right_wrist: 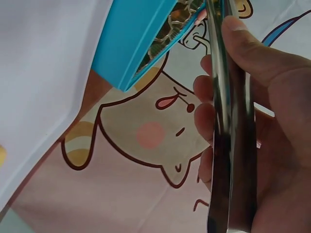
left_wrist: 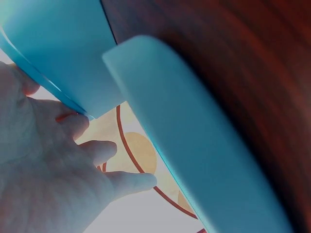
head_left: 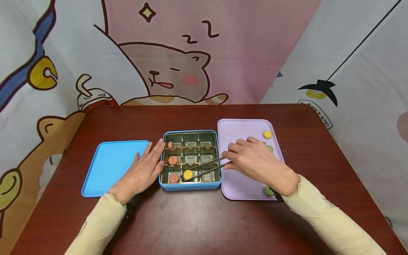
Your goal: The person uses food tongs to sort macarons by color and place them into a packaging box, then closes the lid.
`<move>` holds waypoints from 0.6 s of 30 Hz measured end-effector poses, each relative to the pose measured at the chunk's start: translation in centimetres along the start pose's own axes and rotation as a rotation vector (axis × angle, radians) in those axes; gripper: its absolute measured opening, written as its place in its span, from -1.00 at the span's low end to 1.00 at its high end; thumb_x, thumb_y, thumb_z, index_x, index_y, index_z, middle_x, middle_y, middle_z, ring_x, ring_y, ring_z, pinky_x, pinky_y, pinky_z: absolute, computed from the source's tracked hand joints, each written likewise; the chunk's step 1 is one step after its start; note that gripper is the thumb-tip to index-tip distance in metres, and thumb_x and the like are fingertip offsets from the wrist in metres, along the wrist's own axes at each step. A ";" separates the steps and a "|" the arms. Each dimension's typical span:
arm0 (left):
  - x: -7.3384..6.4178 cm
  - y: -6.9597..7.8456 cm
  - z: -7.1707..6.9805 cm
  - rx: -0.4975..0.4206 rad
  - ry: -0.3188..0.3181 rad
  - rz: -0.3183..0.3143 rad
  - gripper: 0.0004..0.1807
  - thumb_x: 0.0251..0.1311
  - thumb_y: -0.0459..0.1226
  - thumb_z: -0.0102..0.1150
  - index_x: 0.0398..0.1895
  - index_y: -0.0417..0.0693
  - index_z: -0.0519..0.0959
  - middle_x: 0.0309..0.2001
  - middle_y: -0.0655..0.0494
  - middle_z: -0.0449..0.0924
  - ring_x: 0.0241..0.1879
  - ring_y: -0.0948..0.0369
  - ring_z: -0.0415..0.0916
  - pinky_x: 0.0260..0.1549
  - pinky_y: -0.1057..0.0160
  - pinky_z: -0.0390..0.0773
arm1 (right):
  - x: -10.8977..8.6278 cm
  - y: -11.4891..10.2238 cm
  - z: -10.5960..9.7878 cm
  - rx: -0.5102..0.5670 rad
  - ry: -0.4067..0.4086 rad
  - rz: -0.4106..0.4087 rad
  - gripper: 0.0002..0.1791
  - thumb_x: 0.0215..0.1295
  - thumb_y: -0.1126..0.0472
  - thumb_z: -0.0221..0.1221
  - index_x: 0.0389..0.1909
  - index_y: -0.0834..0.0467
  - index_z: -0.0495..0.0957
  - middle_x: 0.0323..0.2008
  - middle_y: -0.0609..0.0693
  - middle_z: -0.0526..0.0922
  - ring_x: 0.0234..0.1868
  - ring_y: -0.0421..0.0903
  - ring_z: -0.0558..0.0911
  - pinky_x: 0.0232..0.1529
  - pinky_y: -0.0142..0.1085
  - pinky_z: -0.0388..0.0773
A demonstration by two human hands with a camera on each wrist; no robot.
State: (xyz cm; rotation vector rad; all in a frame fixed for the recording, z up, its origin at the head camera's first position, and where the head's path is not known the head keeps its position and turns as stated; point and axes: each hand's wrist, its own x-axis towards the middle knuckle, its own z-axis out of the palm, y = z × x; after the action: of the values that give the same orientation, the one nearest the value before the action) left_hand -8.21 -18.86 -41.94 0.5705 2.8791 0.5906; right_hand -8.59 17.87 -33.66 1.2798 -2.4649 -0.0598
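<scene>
My right hand (head_left: 251, 157) grips metal tongs (right_wrist: 233, 145) over the purple tray. Their tips reach into the blue box (head_left: 194, 188) and lie on both sides of a yellow round piece (head_left: 188, 174) in the front middle compartment; whether they still squeeze it, I cannot tell. Along the box's left column, each compartment holds an orange-pink piece, such as the front one (head_left: 174, 177). Fingers extended, my left hand (head_left: 140, 173) touches the left side of the box; in the left wrist view, its fingertips (left_wrist: 75, 124) are by the blue wall.
A blue lid (head_left: 109, 166) lies left of the box, partly under the left hand. On the purple tray (head_left: 242, 127) at right are a yellow piece (head_left: 267, 135), a half-hidden green piece (head_left: 270, 148) and another green one (head_left: 268, 191) near the right wrist. A patterned cloth hangs behind the table.
</scene>
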 end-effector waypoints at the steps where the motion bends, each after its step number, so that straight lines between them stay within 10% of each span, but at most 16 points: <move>1: 0.0 0.0 0.0 -0.001 0.000 0.000 -0.30 0.66 -0.04 -0.24 0.72 0.04 -0.15 0.69 0.17 -0.28 0.64 -0.12 -0.29 0.38 -0.52 -0.14 | 0.2 -0.1 0.0 -0.008 0.004 -0.004 -0.69 0.17 -0.12 0.47 -0.28 0.00 0.68 -0.41 -0.12 0.58 -0.40 -0.07 0.57 -0.38 -0.19 0.48; 18: 0.0 0.0 0.0 -0.003 0.000 -0.004 -0.30 0.66 -0.04 -0.24 0.72 0.04 -0.15 0.69 0.17 -0.27 0.65 -0.12 -0.29 0.39 -0.53 -0.15 | 1.4 -0.8 -0.3 -0.078 0.011 -0.021 -0.63 0.05 -0.18 0.51 -0.25 -0.02 0.77 -0.46 -0.11 0.57 -0.41 -0.06 0.60 -0.43 -0.20 0.45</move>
State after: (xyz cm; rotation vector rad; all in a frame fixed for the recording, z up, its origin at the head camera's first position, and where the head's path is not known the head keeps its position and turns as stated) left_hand -8.20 -18.83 -41.91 0.5648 2.8782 0.5942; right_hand -8.64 16.32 -33.13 1.2698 -2.4149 -0.1529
